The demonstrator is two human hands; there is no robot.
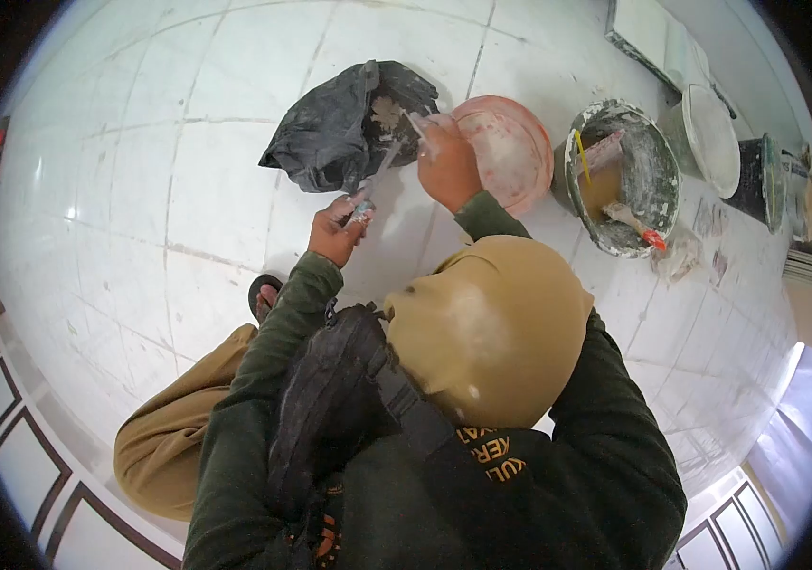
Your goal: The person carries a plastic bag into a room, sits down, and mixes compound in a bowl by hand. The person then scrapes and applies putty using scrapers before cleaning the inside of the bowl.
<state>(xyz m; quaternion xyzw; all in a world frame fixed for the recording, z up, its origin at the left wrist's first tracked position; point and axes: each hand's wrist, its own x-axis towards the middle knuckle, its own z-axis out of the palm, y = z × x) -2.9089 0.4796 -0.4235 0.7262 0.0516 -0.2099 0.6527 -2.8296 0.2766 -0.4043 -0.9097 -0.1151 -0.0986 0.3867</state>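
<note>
My left hand (338, 231) is closed on the handle of a scraper (385, 163), smeared with white, whose pale narrow blade points up and right. My right hand (449, 169), slightly blurred, is closed on a thin whitish tool (415, 123) seen almost edge-on; its kind is unclear. Both tools are close to the mouth of a black plastic bag (325, 123), which holds clumpy grey-beige material (387, 112). Just right of my right hand sits a reddish basin (541, 142) coated inside with white residue.
A dark, white-crusted bucket (658, 157) holds murky liquid, a yellow strip (582, 157) and a red-handled brush (636, 225). Beyond it stand a white bucket (713, 142) and a dark container (755, 180). Crumpled clear plastic (679, 255) lies on the white tiled floor (221, 185).
</note>
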